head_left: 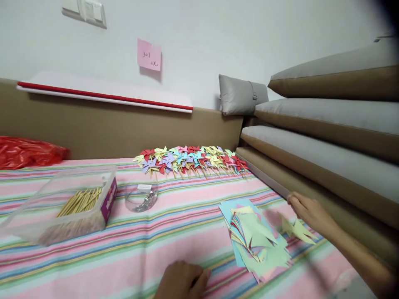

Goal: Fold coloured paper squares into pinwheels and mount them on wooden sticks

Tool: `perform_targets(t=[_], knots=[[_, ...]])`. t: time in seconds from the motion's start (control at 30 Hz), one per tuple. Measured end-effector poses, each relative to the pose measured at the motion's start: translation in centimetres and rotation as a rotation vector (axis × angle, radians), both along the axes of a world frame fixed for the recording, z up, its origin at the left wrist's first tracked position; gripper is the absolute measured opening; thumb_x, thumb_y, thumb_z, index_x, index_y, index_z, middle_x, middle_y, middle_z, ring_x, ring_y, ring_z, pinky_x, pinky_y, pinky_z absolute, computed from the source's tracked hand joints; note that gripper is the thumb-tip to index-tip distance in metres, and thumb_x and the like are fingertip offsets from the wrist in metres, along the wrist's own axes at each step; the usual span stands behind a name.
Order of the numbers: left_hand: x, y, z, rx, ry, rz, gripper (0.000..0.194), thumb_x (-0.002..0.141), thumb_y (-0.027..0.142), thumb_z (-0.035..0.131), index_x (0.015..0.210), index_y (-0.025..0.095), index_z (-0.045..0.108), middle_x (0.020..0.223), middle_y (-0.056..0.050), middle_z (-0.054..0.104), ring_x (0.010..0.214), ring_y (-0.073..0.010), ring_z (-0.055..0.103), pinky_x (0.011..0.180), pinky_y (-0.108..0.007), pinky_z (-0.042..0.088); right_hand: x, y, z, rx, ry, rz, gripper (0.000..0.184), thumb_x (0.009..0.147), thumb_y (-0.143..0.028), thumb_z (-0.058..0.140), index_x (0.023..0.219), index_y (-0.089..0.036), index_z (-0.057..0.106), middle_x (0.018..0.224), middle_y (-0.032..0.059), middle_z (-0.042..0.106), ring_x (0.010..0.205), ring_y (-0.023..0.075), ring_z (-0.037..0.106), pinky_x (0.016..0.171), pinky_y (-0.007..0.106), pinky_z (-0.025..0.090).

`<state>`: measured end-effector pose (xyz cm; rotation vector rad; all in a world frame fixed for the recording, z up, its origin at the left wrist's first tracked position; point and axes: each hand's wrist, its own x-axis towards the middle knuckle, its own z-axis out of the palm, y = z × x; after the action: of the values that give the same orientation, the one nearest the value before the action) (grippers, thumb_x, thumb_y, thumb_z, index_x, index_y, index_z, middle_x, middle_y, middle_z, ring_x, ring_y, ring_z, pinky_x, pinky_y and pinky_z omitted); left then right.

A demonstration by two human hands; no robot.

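My right hand (308, 211) is closed at the right, its fingers curled at a pale yellow piece of cut paper (301, 232), part of which is smeared by motion. Just left of it lies a stack of coloured cut paper squares (254, 228), slit in from the corners, in green, blue, pink and yellow. At the bottom middle my left hand (182, 280) rests on the striped cloth, loosely closed, with nothing visible in it. Finished paper pinwheels on sticks (190, 160) lie in a row at the back.
A clear plastic box (107, 199) of wooden sticks (81, 201) stands at the left. Beside it is a round clear container (132, 201) with small metal pieces. Stacked grey-brown cushions (327, 145) border the right side. A red plastic bag (29, 151) lies at the far left.
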<state>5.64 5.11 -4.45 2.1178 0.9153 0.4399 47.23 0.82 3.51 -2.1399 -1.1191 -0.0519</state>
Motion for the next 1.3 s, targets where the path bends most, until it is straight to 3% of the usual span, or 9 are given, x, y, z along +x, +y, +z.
perform_targets(t=[0.1, 0.17, 0.23, 0.3, 0.37, 0.5, 0.67, 0.9, 1.3], knots=[[0.0, -0.6, 0.3, 0.139, 0.065, -0.005, 0.054, 0.1, 0.047, 0.038, 0.055, 0.019, 0.049, 0.052, 0.002, 0.034, 0.051, -0.0135, 0.024, 0.058, -0.032, 0.015, -2.9, -5.2, -2.1, -0.149, 0.04, 0.19, 0.024, 0.089, -0.032, 0.049, 0.07, -0.027, 0.062, 0.054, 0.0014, 0.061, 0.053, 0.0224, 0.06, 0.058, 0.034, 0.044], [-0.1, -0.8, 0.3, 0.195, 0.199, -0.045, 0.053, 0.1, 0.046, 0.035, 0.055, 0.019, 0.046, 0.052, 0.002, 0.036, 0.049, -0.0137, 0.027, 0.058, -0.031, 0.016, -4.9, -6.4, -3.5, -0.208, -0.069, 0.361, 0.029, 0.093, -0.044, 0.046, 0.074, -0.026, 0.058, 0.066, 0.0029, 0.065, 0.063, 0.0241, 0.063, 0.062, 0.035, 0.047], [-0.2, -0.9, 0.1, 0.222, 0.223, -0.043, 0.052, 0.101, 0.046, 0.034, 0.058, 0.019, 0.046, 0.054, 0.001, 0.043, 0.052, -0.0144, 0.034, 0.058, -0.031, 0.017, -6.6, -6.2, -4.4, -0.198, -0.111, 0.413, 0.029, 0.092, -0.049, 0.048, 0.084, -0.024, 0.061, 0.085, 0.0076, 0.07, 0.082, 0.0277, 0.067, 0.076, 0.039, 0.051], [-0.4, -1.3, 0.0, 0.254, 0.233, -0.037, 0.052, 0.102, 0.046, 0.03, 0.06, 0.019, 0.047, 0.056, 0.0, 0.049, 0.054, -0.0154, 0.04, 0.059, -0.032, 0.017, -7.8, -5.1, -4.8, -0.174, -0.138, 0.468, 0.03, 0.088, -0.048, 0.056, 0.101, -0.022, 0.064, 0.11, 0.0128, 0.07, 0.109, 0.0321, 0.063, 0.096, 0.045, 0.047], [-0.5, -2.0, -0.1, 0.292, 0.243, -0.036, 0.053, 0.103, 0.046, 0.028, 0.063, 0.019, 0.05, 0.059, -0.002, 0.055, 0.057, -0.0165, 0.047, 0.059, -0.032, 0.017, -8.5, -3.9, -4.7, -0.172, -0.147, 0.564, 0.042, 0.083, -0.047, 0.066, 0.117, -0.023, 0.063, 0.13, 0.0125, 0.064, 0.126, 0.0322, 0.056, 0.108, 0.046, 0.042], [-0.7, -2.9, -0.1, 0.359, 0.271, -0.034, 0.053, 0.104, 0.045, 0.027, 0.068, 0.019, 0.056, 0.068, -0.004, 0.065, 0.064, -0.0187, 0.057, 0.06, -0.033, 0.018, -8.6, -2.3, -4.6, -0.201, -0.117, 0.703, 0.057, 0.081, -0.05, 0.072, 0.13, -0.023, 0.063, 0.143, 0.0113, 0.059, 0.133, 0.0308, 0.053, 0.112, 0.045, 0.041], [-0.2, -2.9, -0.1, 0.403, 0.335, -0.028, 0.054, 0.105, 0.044, 0.028, 0.069, 0.019, 0.061, 0.071, -0.006, 0.07, 0.065, -0.0206, 0.062, 0.059, -0.033, 0.016, -7.9, -2.2, -5.9, -0.222, -0.04, 0.719, 0.052, 0.086, -0.052, 0.067, 0.127, -0.02, 0.068, 0.136, 0.0133, 0.065, 0.127, 0.0335, 0.06, 0.11, 0.05, 0.044], [0.4, -2.4, 0.2, 0.425, 0.424, -0.057, 0.055, 0.105, 0.044, 0.029, 0.066, 0.019, 0.061, 0.067, -0.006, 0.07, 0.062, -0.0214, 0.063, 0.058, -0.034, 0.013, -7.0, -2.7, -7.5, -0.209, 0.135, 0.696, 0.054, 0.089, -0.059, 0.061, 0.128, -0.023, 0.069, 0.142, 0.0107, 0.062, 0.133, 0.0309, 0.056, 0.115, 0.049, 0.04], [0.7, -2.6, 0.5, 0.44, 0.469, -0.082, 0.052, 0.105, 0.042, 0.03, 0.067, 0.019, 0.058, 0.068, -0.006, 0.071, 0.065, -0.0225, 0.067, 0.056, -0.033, 0.017, -6.6, -2.8, -7.7, -0.17, 0.301, 0.698, 0.049, 0.089, -0.058, 0.063, 0.127, -0.028, 0.069, 0.143, 0.0076, 0.06, 0.135, 0.0287, 0.053, 0.117, 0.047, 0.037]])
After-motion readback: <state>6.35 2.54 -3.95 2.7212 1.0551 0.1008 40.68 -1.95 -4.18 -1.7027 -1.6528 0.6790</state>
